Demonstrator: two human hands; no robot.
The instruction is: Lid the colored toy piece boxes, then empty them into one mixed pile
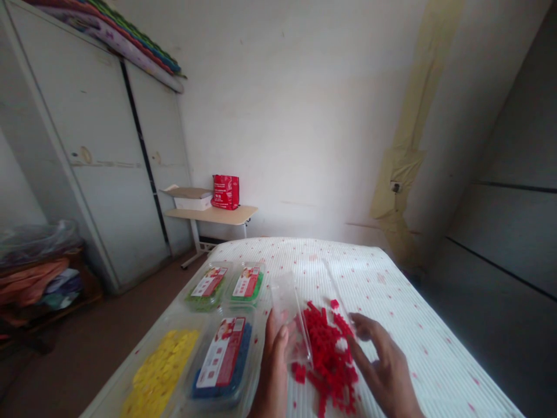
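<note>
Red blocks (pixel 328 354) lie in a loose heap on the white ribbed cloth (pixel 391 278) with small red dots, in the near middle of the surface between the two hands. The right hand (pixel 383 366) rests at the heap's right edge, fingers spread wide and flat, gripping nothing. The left hand (pixel 274 360) pinches the wall of a clear plastic tray (pixel 289 313), which is tilted up on its edge just left of the heap, a few red pieces showing against it.

Left of that tray sits a packed tray of blue pieces (pixel 224 360) under a red and white label, and further left a patch of yellow pieces (pixel 159 371). Behind them are two labelled green trays (pixel 208 285) side by side. Across the room a small side table (pixel 213 215) carries a red bag (pixel 225 191), next to a white wardrobe (pixel 108 174).
</note>
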